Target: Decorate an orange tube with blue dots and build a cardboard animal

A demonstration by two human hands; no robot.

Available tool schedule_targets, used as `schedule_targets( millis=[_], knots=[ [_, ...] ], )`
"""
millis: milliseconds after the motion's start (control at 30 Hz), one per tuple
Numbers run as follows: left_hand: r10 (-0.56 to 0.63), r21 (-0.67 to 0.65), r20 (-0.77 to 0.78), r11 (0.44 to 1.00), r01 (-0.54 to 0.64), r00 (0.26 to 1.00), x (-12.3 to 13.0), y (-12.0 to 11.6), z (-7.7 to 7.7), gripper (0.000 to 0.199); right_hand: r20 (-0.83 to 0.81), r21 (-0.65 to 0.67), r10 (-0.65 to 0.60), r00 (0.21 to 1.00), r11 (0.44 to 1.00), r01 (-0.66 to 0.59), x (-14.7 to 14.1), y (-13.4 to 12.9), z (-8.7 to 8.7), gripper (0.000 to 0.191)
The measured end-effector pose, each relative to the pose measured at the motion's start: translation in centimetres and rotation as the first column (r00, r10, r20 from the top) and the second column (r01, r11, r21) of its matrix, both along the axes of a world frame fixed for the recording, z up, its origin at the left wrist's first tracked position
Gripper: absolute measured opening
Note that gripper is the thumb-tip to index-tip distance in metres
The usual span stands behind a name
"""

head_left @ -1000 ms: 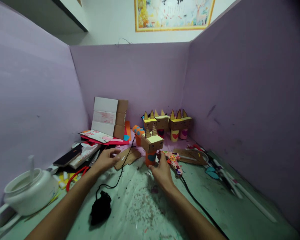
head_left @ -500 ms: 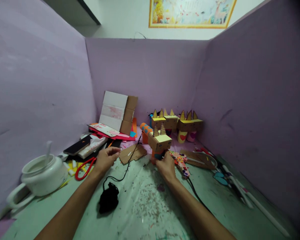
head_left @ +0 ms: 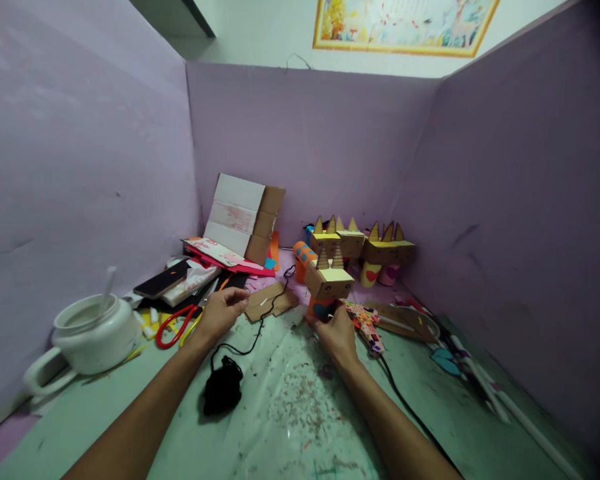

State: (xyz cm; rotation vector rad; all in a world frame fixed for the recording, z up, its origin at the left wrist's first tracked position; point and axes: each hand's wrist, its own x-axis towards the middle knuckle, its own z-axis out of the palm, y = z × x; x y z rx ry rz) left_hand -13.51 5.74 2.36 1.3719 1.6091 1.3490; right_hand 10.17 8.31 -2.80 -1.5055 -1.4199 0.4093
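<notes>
A cardboard animal figure (head_left: 327, 283) with two striped pointed horns and a spotted orange tube body stands in the middle of the table. My right hand (head_left: 337, 333) is closed round the lower part of its orange front leg, below a blue heart. To the left, my left hand (head_left: 224, 313) hovers with fingertips drawn together; whether anything small is between them is hidden. Just beyond those fingers lies a flat cardboard piece (head_left: 283, 303), crossed by black yarn from a ball (head_left: 223, 388). Red-handled scissors (head_left: 173, 327) rest beside my left wrist.
A white mug (head_left: 97, 333) stands at left, near a phone (head_left: 163, 279). A folded cardboard sheet (head_left: 235, 213) leans behind. More horned cardboard figures (head_left: 387, 252) stand at the back right. A patterned glue gun (head_left: 365, 327), its cord and several pens lie right. Purple panels surround the table.
The whole view has shifted slightly, moving most table things a little to the right in the picture. My right hand stays at the figure's leg; my left fingertips look closer together.
</notes>
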Motion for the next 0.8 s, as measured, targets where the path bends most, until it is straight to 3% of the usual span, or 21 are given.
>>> schedule_targets(
  millis=[200,267,333,400,467,533,600,700,733,800],
  knots=[
    [0.018,0.005,-0.045,1.0,-0.018,0.999,-0.5,-0.6,1.5,0.032,-0.034,0.011,0.005,0.999,1.0,-0.005,0.8,-0.6,-0.1,0.051],
    [-0.019,-0.028,-0.139,0.999,0.015,0.99,-0.9,-1.9,2.3,0.034,-0.046,0.002,-0.002,0.999,1.0,0.002,1.4,-1.3,0.0,0.056],
    [-0.126,-0.098,-0.307,0.99,0.1,0.943,-1.3,-4.0,2.8,0.037,-0.067,0.025,0.024,0.997,0.999,-0.022,2.1,-2.4,0.2,0.048],
    [-0.241,-0.208,-0.441,0.965,0.163,0.865,-1.5,-6.5,2.5,0.046,-0.092,0.108,0.091,0.992,0.991,-0.081,2.7,-3.9,0.6,0.03],
    [-0.326,-0.293,-0.53,0.937,0.191,0.783,-1.2,-8.8,1.6,0.06,-0.111,0.167,0.137,0.984,0.979,-0.118,2.9,-5.2,1.1,0.031],
    [-0.356,-0.325,-0.603,0.927,0.188,0.713,-0.5,-10.3,0.5,0.073,-0.167,0.104,0.232,0.958,0.971,-0.217,2.7,-6.4,1.4,0.038],
    [-0.348,-0.329,-0.646,0.93,0.164,0.679,0.2,-10.9,-0.3,0.068,-0.26,0.037,0.324,0.91,0.945,-0.326,1.9,-7.2,1.6,0.04],
    [-0.345,-0.299,-0.608,0.934,0.195,0.715,1.2,-10.4,0.3,0.052,-0.492,-0.043,0.414,0.766,0.867,-0.497,0.3,-7.9,1.7,0.043],
    [-0.336,-0.281,-0.571,0.937,0.206,0.749,1.6,-10.1,0.9,0.048,-0.609,-0.085,0.423,0.671,0.806,-0.585,-0.2,-8.1,1.8,0.045],
    [-0.327,-0.235,-0.475,0.942,0.24,0.817,2.8,-9.8,2.4,0.042,-0.833,-0.148,0.352,0.428,0.603,-0.784,-1.0,-8.4,2.2,0.052]
  ],
)
